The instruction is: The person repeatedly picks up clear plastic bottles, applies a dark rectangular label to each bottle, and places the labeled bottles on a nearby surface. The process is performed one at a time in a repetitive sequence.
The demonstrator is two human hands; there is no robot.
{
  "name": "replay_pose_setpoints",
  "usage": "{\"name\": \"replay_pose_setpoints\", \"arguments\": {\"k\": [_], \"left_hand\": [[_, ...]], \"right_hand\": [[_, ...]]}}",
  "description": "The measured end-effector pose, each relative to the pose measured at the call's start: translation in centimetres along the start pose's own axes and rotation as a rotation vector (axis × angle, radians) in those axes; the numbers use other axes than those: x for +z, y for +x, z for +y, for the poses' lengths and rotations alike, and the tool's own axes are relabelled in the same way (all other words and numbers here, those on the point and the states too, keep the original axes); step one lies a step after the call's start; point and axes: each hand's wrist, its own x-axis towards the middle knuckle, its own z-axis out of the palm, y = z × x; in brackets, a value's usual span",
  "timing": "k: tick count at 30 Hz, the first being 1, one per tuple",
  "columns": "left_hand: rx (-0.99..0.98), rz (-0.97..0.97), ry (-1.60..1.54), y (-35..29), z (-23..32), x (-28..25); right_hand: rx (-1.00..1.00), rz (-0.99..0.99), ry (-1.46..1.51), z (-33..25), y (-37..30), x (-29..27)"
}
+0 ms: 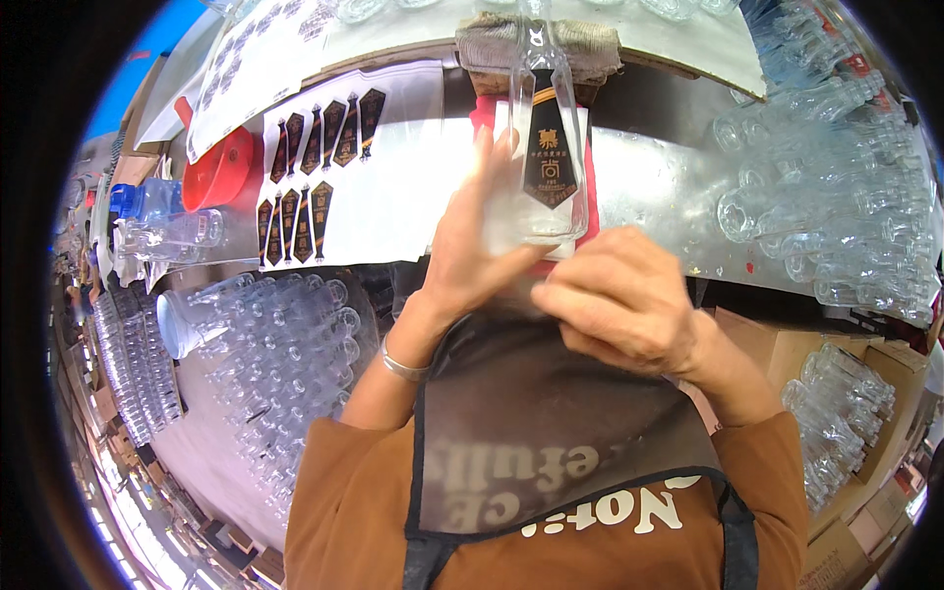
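A clear glass bottle point(573, 218) lies neck away from me, with a black tie-shaped label point(551, 147) bearing gold markings on its face. Its neck end rests over a folded, worn cloth point(482, 47), and red material point(591, 211) shows beneath the body. Along the bottle's left side, my left hand point(462, 236) is open, fingers stretched away from me and thumb out near the base; whether it touches the glass is unclear. Just right of the base, my right hand point(629, 300) is closed, fingertips pinched together and slightly blurred. What they hold, if anything, is hidden.
A white sheet of black labels point(393, 211) lies left, beside a red plastic container point(221, 172). Clear glass bottles point(831, 206) crowd the right of the metal table point(659, 177). More glassware point(285, 354) stands lower left, and a cardboard box point(762, 339) of bottles is lower right.
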Motion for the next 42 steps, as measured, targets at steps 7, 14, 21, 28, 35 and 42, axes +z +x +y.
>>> {"name": "replay_pose_setpoints", "arguments": {"k": [7,14,21,28,35,42], "left_hand": [[0.026,0.069,-0.122,0.4,0.0,0.7],[0.030,0.032,0.060,0.3,0.4,0.3],[0.026,0.010,0.067,0.3,0.6,0.1],[0.017,0.032,0.087,-0.2,0.9,0.1],[0.036,-0.042,0.095,0.2,1.7,-0.2],[0.115,-0.083,0.138,0.7,1.5,-0.7]], "right_hand": [[0.075,-0.309,0.011,-0.6,3.6,-0.6],[0.485,-0.010,-0.098,9.8,10.4,-4.5],[0.281,0.196,-0.303,10.4,9.3,-3.4],[0.146,-0.339,0.048,3.4,5.8,-2.6],[0.464,-0.061,-0.062,11.5,11.2,-4.7],[0.415,0.137,-0.123,11.3,9.8,-3.6]]}}
